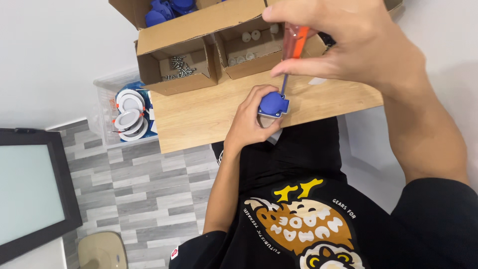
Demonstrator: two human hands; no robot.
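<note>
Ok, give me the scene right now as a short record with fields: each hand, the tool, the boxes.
left hand: grips blue socket cap on wooden table
right hand: holds orange-handled screwdriver, tip down onto the cap
nearer boxes: cardboard box with screws; cardboard box with white parts
far box: blue parts
beside table: clear bin of white round fittings

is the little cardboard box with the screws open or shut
Open. The flaps of the screw box are folded back, and a loose pile of metal screws shows inside it.
</note>
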